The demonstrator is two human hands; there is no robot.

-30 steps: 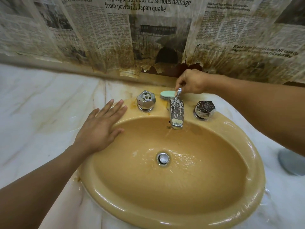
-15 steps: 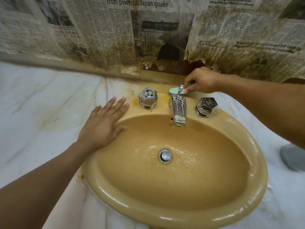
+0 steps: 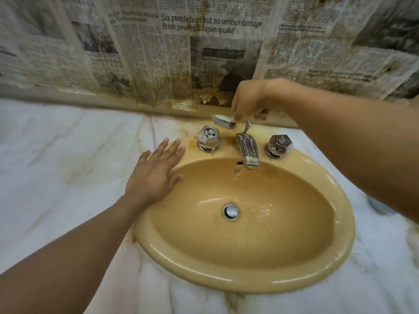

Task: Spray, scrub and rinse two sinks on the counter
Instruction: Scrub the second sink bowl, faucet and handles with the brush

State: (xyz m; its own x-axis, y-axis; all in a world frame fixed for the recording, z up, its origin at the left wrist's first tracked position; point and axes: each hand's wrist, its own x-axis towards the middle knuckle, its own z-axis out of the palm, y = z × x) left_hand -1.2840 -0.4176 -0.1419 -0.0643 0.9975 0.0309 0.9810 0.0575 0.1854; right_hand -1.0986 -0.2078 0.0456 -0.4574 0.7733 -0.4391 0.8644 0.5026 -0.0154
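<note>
**Sink (image 3: 249, 282) awash, scrub pad up behind the spout (image 3: 248, 150)**

Right hand (image 3: 251, 100) first: fingers curled downward, pinching one end of a pale green scrub pad (image 3: 224, 121), which hangs tilted just behind and to the left of the spout. Whether the pad touches the sink's back ledge, I cannot tell. Over to the left hand (image 3: 154, 175): flat, fingers straight and slightly spread, palm pressed on the sink's rim well left of the spout, thumb lying over the inner edge of the bowl. It holds nothing.

The spout itself is speckled with foam, its thin lift rod (image 3: 247, 127) standing upright right behind it. A faceted chrome knob (image 3: 208, 138) sits just to its left and a second knob (image 3: 278, 145) just to its right, both flecked with suds. A thin stream of water (image 3: 238, 175) falls from the spout's tip, and the mustard-yellow bowl shines wet down to the chrome drain (image 3: 230, 211) in front of the spout. The sink is set into a white marble counter (image 3: 56, 177). Behind the spout, stained newspaper (image 3: 158, 64) covers the wall.
</note>
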